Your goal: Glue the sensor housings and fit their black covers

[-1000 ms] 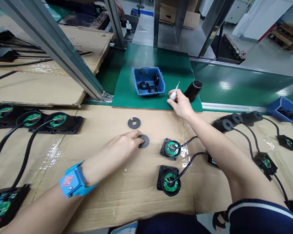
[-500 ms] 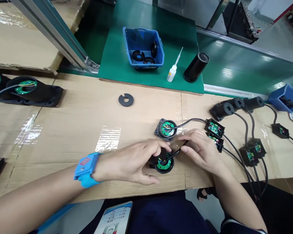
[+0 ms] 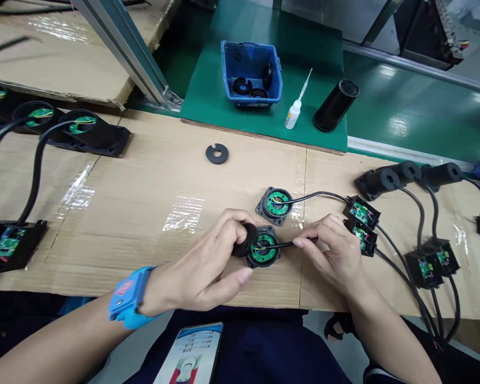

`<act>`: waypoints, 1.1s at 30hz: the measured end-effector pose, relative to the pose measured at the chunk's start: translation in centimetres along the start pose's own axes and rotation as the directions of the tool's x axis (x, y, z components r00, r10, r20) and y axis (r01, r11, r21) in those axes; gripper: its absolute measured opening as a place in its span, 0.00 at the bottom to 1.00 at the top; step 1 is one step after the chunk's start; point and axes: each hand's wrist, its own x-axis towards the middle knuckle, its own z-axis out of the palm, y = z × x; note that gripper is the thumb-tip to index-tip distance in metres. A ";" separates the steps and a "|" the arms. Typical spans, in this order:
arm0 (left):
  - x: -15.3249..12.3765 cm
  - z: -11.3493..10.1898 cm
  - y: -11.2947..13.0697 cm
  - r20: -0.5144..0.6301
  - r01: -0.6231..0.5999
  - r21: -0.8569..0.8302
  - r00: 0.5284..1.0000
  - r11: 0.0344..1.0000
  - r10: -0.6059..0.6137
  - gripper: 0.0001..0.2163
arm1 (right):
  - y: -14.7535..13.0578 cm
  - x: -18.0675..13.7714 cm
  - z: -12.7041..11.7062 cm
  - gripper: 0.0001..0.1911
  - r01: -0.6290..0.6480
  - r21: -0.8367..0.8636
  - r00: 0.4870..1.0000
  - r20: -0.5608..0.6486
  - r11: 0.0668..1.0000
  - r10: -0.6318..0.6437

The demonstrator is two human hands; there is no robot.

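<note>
My left hand (image 3: 220,261), a blue wrist strap (image 3: 130,298) behind it, grips a black slotted disc (image 3: 246,240) tilted on edge. The disc is at the left side of a round black housing (image 3: 264,250) with a green circuit board inside. Between thumb and fingers, my right hand (image 3: 332,250) pinches the black cable (image 3: 285,245) coming from that board. Just beyond lies a second housing (image 3: 277,204) with its own board and cable. Another slotted disc (image 3: 216,153) lies flat on the cardboard.
On the green mat stand a blue bin (image 3: 252,74) of black discs, a white dropper bottle (image 3: 294,112) and a black cylinder (image 3: 336,105). Cabled circuit boxes (image 3: 362,210) and black tubes (image 3: 384,181) occupy the right; more housings (image 3: 84,130) the left. A phone (image 3: 190,354) lies on my lap.
The view has shifted. My left hand has drawn the disc leftward from over the board, now more exposed. My right hand still holds the cable, which lies lower and straighter.
</note>
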 end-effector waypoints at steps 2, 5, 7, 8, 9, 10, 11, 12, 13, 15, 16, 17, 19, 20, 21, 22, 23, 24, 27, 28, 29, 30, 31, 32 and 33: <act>-0.5 -1.1 1.1 -0.003 0.025 0.080 1.000 0.996 -0.025 0.04 | -0.1 0.3 0.0 0.09 -0.031 0.014 0.999 0.014 0.999 0.031; -1.4 -1.9 2.7 -0.037 0.131 0.183 0.991 0.974 -0.126 0.06 | -0.4 0.6 -0.3 0.10 -0.074 0.031 0.996 0.056 0.997 0.072; -1.8 -1.7 3.5 -0.077 0.177 0.225 0.983 0.958 -0.164 0.12 | -0.5 0.8 -0.5 0.11 -0.088 0.034 0.993 0.087 0.996 0.085; -1.9 -1.4 3.7 -0.092 0.185 0.249 0.982 0.951 -0.167 0.16 | -0.5 1.0 -0.6 0.11 -0.092 0.032 0.991 0.102 0.995 0.088; -1.8 -1.0 4.0 -0.103 0.182 0.278 0.982 0.943 -0.159 0.19 | -0.5 1.1 -0.7 0.12 -0.095 0.027 0.989 0.116 0.995 0.092; -1.6 -0.6 4.1 -0.111 0.171 0.313 0.983 0.934 -0.143 0.21 | -0.4 1.2 -0.7 0.12 -0.096 0.022 0.988 0.127 0.995 0.092; -1.4 -0.2 4.3 -0.114 0.157 0.347 0.986 0.925 -0.124 0.22 | -0.4 1.4 -0.8 0.12 -0.095 0.017 0.986 0.140 0.995 0.092; -1.0 0.1 4.4 -0.119 0.144 0.375 0.987 0.916 -0.107 0.23 | -0.3 1.5 -0.8 0.12 -0.091 0.014 0.985 0.148 0.996 0.088; -0.7 0.5 4.5 -0.130 0.138 0.399 0.987 0.907 -0.093 0.22 | -0.2 1.6 -0.9 0.13 -0.087 0.015 0.984 0.154 0.996 0.084; 0.0 1.0 4.6 -0.130 0.132 0.444 0.988 0.886 -0.082 0.22 | -0.2 1.7 -0.9 0.13 -0.087 0.025 0.983 0.165 0.996 0.081; 0.3 1.1 4.6 -0.120 0.131 0.460 0.989 0.878 -0.084 0.22 | -0.1 1.7 -0.9 0.13 -0.090 0.030 0.982 0.170 0.995 0.084; 0.5 1.3 4.6 -0.109 0.129 0.470 0.990 0.873 -0.088 0.22 | -0.1 1.7 -0.9 0.13 -0.094 0.035 0.981 0.173 0.995 0.087; 0.7 1.5 4.5 -0.088 0.126 0.487 0.992 0.864 -0.095 0.22 | -0.1 1.6 -0.9 0.13 -0.097 0.039 0.980 0.179 0.995 0.089; 0.7 1.5 4.5 -0.080 0.128 0.496 0.992 0.859 -0.101 0.22 | -0.1 1.6 -0.9 0.13 -0.093 0.039 0.981 0.177 0.995 0.085; 0.7 1.6 4.5 -0.075 0.131 0.506 0.991 0.852 -0.108 0.22 | 0.0 1.5 -0.8 0.13 -0.089 0.038 0.981 0.175 0.995 0.081; 0.8 1.6 4.4 -0.068 0.131 0.515 0.991 0.847 -0.113 0.22 | 0.0 1.5 -0.7 0.13 -0.085 0.038 0.982 0.174 0.996 0.077; 0.8 1.6 4.5 -0.060 0.131 0.522 0.991 0.843 -0.117 0.22 | 0.1 1.4 -0.7 0.13 -0.081 0.037 0.982 0.172 0.996 0.073; 0.9 1.6 4.5 -0.055 0.128 0.526 0.992 0.841 -0.117 0.22 | 0.1 1.3 -0.6 0.13 -0.078 0.034 0.983 0.172 0.996 0.071; 1.4 1.5 4.7 -0.043 0.117 0.561 0.993 0.819 -0.112 0.22 | 0.0 1.1 -0.7 0.12 -0.052 -0.003 0.987 0.151 0.999 0.052; 1.5 1.5 4.7 -0.038 0.116 0.579 0.993 0.807 -0.115 0.22 | -0.2 1.0 -0.8 0.11 -0.027 -0.047 0.993 0.113 0.999 0.033; 1.7 1.5 4.8 -0.031 0.114 0.596 0.992 0.794 -0.119 0.22 | -0.4 0.8 -1.1 0.09 0.016 -0.108 0.998 0.064 0.994 -0.009; 1.8 1.5 4.8 -0.022 0.109 0.609 0.992 0.786 -0.120 0.22 | -0.7 0.6 -1.3 0.08 0.077 -0.172 0.997 0.024 0.982 -0.074; 1.8 1.6 4.8 -0.013 0.102 0.618 0.993 0.779 -0.120 0.22 | -1.1 0.5 -1.5 0.08 0.155 -0.223 0.988 0.013 0.962 -0.156; 1.8 1.6 4.8 -0.006 0.093 0.626 0.993 0.774 -0.114 0.21 | -1.4 0.3 -1.6 0.11 0.243 -0.247 0.969 0.031 0.938 -0.243; 1.8 1.6 4.8 0.000 0.080 0.636 0.995 0.767 -0.104 0.20 | -1.7 0.0 -1.6 0.13 0.330 -0.236 0.944 0.069 0.914 -0.323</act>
